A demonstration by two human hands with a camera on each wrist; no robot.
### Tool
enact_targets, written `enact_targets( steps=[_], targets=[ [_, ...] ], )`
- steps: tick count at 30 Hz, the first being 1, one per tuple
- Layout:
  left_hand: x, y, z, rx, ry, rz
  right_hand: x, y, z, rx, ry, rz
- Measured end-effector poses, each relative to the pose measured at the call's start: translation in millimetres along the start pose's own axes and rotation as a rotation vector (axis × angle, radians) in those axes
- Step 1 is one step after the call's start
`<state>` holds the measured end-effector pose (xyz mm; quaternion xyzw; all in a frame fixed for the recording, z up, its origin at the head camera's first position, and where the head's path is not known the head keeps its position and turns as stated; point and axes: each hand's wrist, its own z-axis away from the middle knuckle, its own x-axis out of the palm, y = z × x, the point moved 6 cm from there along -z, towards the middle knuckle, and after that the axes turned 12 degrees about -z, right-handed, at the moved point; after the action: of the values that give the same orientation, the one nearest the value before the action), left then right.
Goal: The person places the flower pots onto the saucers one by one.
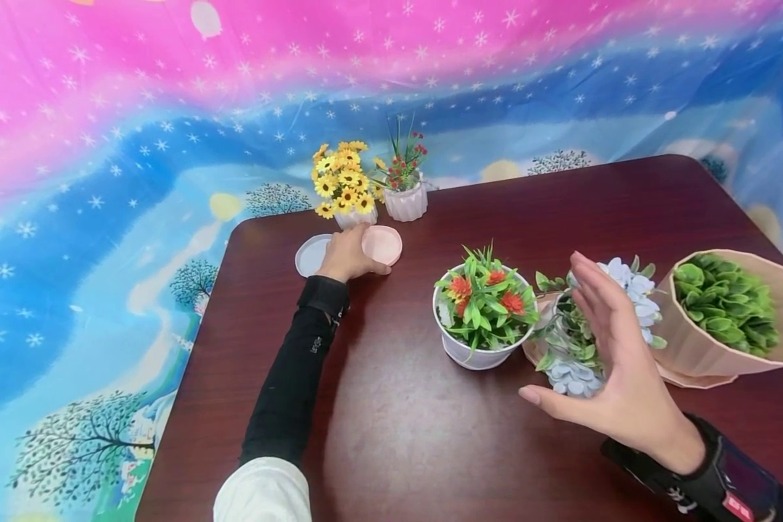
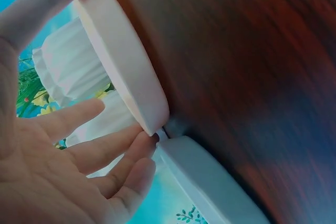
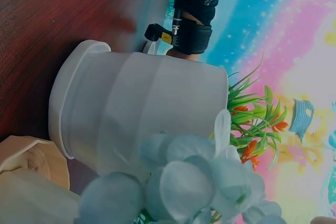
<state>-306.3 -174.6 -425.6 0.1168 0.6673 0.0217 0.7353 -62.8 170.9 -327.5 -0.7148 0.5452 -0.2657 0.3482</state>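
At the far left of the table my left hand (image 1: 349,255) holds a round pink saucer (image 1: 383,245) by its rim, thumb on one side and fingertips on the other. A pale blue saucer (image 1: 311,255) lies right beside it, partly hidden by this hand. My right hand (image 1: 616,362) hangs over a plant with pale blue flowers (image 1: 574,378), fingers extended and thumb spread apart, holding nothing. Left of that plant stands a white pot (image 1: 479,353) with red-orange flowers and green leaves; the right wrist view shows a white saucer (image 3: 58,98) under it.
A tall beige pot (image 1: 665,308) with green leaves stands at the right on its saucer (image 1: 698,378). Behind the left hand are a yellow-flowered pot (image 1: 347,181) and a white ribbed pot (image 1: 406,203) with small red flowers. A patterned cloth (image 1: 104,181) hangs behind the table (image 1: 378,406).
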Motion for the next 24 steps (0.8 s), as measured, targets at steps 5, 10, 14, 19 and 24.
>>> enact_targets(
  steps=[5, 10, 14, 19, 24],
  targets=[
    [-0.2, -2.5, -1.7, -0.011, 0.03, 0.029, 1.1, 0.7, -0.9, -0.005, -0.008, -0.028],
    [-0.2, -6.0, 4.6, -0.03, 0.042, 0.06, 2.1, 0.7, 0.3, -0.021, -0.014, -0.046],
    [-4.7, -7.4, 14.5, -0.029, 0.052, 0.086, 1.5, 0.6, -0.5, -0.039, -0.007, -0.07],
    [-20.9, -0.4, 27.3, 0.017, 0.078, 0.123, 0.9, -4.4, -8.9, -0.09, 0.01, -0.104],
    [-37.2, 5.6, 46.6, 0.058, 0.089, 0.137, 3.9, -12.9, -22.7, -0.138, 0.015, -0.139]
  ],
)
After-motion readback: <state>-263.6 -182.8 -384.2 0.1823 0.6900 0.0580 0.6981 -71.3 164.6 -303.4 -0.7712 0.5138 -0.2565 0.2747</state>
